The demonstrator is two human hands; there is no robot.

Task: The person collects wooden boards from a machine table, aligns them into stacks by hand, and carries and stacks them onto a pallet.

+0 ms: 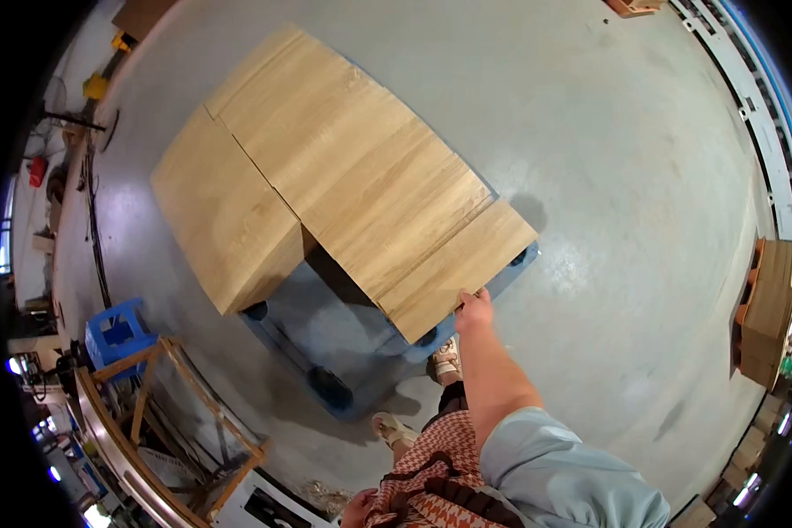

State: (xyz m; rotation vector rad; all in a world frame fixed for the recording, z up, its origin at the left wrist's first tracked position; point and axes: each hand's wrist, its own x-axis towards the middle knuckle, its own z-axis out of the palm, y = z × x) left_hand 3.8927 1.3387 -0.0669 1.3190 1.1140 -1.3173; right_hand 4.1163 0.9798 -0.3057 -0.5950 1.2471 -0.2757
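My right hand (475, 310) is closed on the near edge of a narrow wood-grain board (458, 273), with the thumb on top and the other fingers hidden beneath. This board lies at the near right end of a stack of larger wood-grain panels (352, 150). Another stack of wood-grain panels (224, 207) stands to the left of it. Both rest on a blue plastic pallet (326, 383), whose near left part shows bare. Low at the bottom edge, beside my patterned clothing, my left hand (358, 508) is only partly visible, and its fingers cannot be made out.
A blue plastic stool (117, 330) and a wooden-framed rack (141, 396) stand at the lower left. Cables (97, 238) run along the floor at left. At right, stacked boards (768, 312) sit on a pallet. A long white rail (757, 123) curves along the far right.
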